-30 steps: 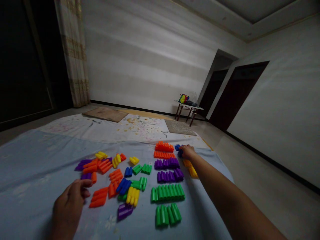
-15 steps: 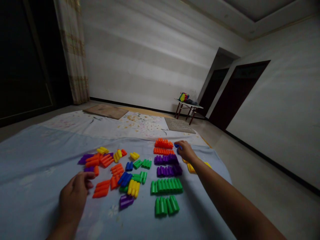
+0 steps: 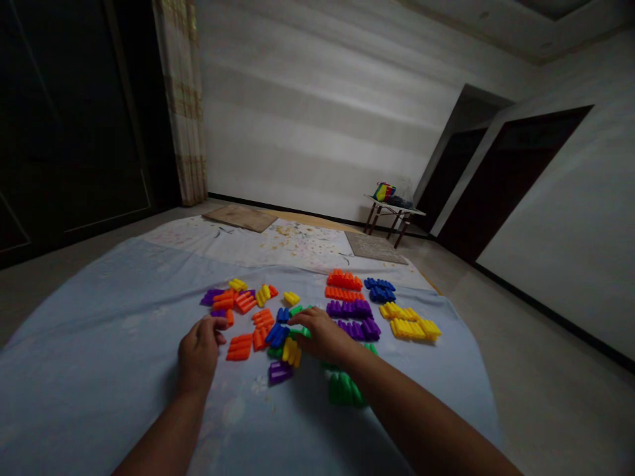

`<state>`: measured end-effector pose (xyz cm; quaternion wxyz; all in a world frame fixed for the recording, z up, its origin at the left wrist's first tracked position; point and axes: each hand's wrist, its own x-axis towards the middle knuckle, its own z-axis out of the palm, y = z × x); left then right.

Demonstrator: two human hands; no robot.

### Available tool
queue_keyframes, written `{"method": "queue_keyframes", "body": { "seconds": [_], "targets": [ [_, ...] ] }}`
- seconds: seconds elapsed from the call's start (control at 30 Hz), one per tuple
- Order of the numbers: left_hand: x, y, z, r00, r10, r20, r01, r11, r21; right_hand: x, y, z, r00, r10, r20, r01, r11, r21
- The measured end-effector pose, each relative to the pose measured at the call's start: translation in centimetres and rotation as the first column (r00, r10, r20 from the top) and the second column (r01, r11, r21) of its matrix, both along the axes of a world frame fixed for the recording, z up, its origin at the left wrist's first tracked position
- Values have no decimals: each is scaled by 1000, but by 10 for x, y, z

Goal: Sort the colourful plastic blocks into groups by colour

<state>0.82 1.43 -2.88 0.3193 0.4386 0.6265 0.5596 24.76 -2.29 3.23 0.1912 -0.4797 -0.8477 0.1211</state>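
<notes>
Our right hand [image 3: 320,334], fingers parted, has left the ridged blue plastic blocks [image 3: 381,291] near the light-blue cloth's [image 3: 124,317] right edge; our left hand [image 3: 201,347] hangs loosely open.

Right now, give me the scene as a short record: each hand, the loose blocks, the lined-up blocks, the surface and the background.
Left hand: loosely curled beside the loose blocks; contact unclear
Right hand: over the right side of the loose blocks; grip hidden
Loose block colours: orange, purple, yellow, blue, green
Lined-up blocks: orange, purple, green, blue, yellow, grouped by colour
Partly hidden: green group, by the right forearm
Surface: pale blue cloth
Background: small table holding a colourful bag
</notes>
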Motion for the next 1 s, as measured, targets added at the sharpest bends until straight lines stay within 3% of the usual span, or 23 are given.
{"method": "queue_keyframes", "body": {
  "seconds": [0.17,0.3,0.43,0.57,0.73,1.0],
  "targets": [
    [1,-2,2,1000,-3,16,3,1000,23,-22,8,-7,994,95,48,-92,995,-44],
    [2,-3,3,1000,1,19,-1,1000,25,-29,9,-7,997,-8,82,12,999,-51],
    [2,-3,5,1000,-3,28,2,1000,26,-31,4,-5,993,-121,-17,119,989,-93],
    [2,-4,5,1000,3,22,-3,1000,21,-29,4,-5,970,-220,104,225,973,-41],
    [2,-3,3,999,-3,33,2,1000,17,-24,4,-4,963,-230,141,226,973,43],
    [0,-4,8,1000,4,4,-4,999,-42,-29,4,-5,955,-216,202,214,976,34]
  ]
}}
